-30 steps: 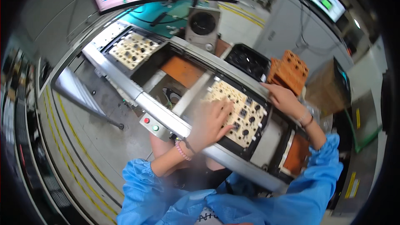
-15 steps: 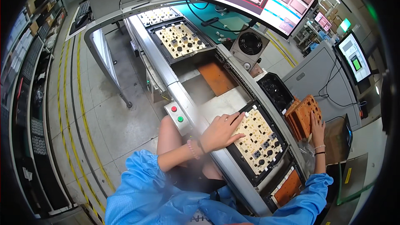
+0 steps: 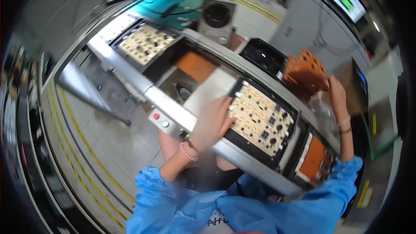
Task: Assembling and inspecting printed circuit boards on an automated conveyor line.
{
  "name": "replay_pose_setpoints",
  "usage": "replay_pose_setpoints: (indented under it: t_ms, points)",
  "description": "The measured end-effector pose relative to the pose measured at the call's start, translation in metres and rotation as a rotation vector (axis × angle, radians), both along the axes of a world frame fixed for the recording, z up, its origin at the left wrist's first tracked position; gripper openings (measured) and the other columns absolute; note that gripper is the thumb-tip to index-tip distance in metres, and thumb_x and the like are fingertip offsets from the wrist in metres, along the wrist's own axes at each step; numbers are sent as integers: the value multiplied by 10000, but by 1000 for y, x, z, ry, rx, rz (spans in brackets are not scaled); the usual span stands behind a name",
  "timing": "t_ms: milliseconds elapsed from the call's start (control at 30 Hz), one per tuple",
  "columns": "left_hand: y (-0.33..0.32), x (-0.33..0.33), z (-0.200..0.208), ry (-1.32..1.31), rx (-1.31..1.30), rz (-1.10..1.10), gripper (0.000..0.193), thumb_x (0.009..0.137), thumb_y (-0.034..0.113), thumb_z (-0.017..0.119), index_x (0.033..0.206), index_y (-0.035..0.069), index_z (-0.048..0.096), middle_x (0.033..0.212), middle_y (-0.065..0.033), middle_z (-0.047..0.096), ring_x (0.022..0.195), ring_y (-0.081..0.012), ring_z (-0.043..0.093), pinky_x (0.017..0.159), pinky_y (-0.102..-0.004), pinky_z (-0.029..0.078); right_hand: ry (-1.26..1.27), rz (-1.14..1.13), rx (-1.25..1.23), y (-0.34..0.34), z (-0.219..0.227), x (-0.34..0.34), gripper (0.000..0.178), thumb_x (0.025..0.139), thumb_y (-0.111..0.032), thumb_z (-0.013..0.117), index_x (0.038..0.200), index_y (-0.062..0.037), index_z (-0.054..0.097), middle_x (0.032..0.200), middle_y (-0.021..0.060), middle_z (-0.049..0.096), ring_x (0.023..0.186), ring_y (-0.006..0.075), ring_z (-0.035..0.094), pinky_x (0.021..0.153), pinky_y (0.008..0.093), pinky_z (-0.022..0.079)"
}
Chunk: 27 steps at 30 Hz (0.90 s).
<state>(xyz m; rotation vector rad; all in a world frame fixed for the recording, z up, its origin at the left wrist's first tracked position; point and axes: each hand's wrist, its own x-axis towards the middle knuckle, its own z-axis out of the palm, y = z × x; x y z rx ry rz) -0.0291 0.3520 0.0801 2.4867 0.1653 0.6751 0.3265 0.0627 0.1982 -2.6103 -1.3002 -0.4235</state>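
A cream circuit board (image 3: 255, 117) with black and gold parts lies in a black carrier frame (image 3: 249, 148) on the conveyor in front of me. My left hand (image 3: 212, 123) is at its left edge, fingers stretched out and thumb apart, holding nothing. Over on the right, my right hand (image 3: 336, 93) has its fingers at the edge of a stack of orange-brown boards (image 3: 303, 71) with holes. The fingertips are partly hidden and blurred, but they appear to grip an orange-brown board there.
Another cream board (image 3: 145, 45) sits in its carrier farther up the conveyor. Beyond the rail stand a black bin (image 3: 263, 56) and a fan unit (image 3: 216, 17). A button box (image 3: 162, 120) is fixed to the near rail. An orange board (image 3: 314, 156) lies at the right end.
The view has swung, shifting the scene leftward. My right hand now lifts and tilts the orange-brown boards at their near edge. My left hand stays at the cream board's edge.
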Motion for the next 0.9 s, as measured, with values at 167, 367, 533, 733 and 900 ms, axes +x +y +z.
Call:
replay_pose_setpoints:
  t_ms: [167, 367, 533, 733, 900]
  points:
    - [-7, -1, 15, 21, 57, 23, 582, 856, 162, 677, 1379, -9, 486, 1308, -206, 584, 1179, -379, 553, 982, -447, 422, 379, 171, 167, 51, 7, -68, 189, 1020, -240, 524, 1085, -73, 586, 805, 107, 624, 722, 256, 624, 685, 342, 493]
    - [-10, 3, 14, 17, 134, -85, 668, 816, 116, 747, 1415, 7, 474, 1332, -181, 582, 1176, -357, 560, 979, -432, 431, 877, 255, 175, 90, -65, -95, 255, 1034, -290, 505, 1066, -40, 544, 858, 71, 628, 832, 170, 614, 774, 322, 482]
    - [-4, -4, 5, 56, 205, -147, 598, 786, 106, 781, 1347, 41, 584, 1323, -131, 610, 1170, -306, 577, 971, -398, 436, 952, 213, 83, 93, -80, -102, 240, 1027, -268, 517, 1076, -35, 549, 910, 93, 621, 897, 203, 601, 830, 347, 475]
    - [-2, -3, 6, 63, 246, -207, 546, 790, 115, 781, 1313, 71, 628, 1295, -88, 641, 1184, -259, 583, 970, -375, 432, 542, 384, 121, 74, -115, -106, 199, 1012, -153, 505, 1174, -46, 549, 1081, 119, 553, 1062, 290, 519, 960, 381, 420]
    - [-3, -2, 5, 72, 223, -208, 514, 801, 110, 769, 1298, 71, 643, 1301, -79, 640, 1196, -258, 579, 980, -380, 435, 286, 384, 157, 54, -107, -122, 514, 828, 79, 530, 1333, -5, 496, 1169, 137, 562, 1146, 314, 512, 1027, 403, 409]
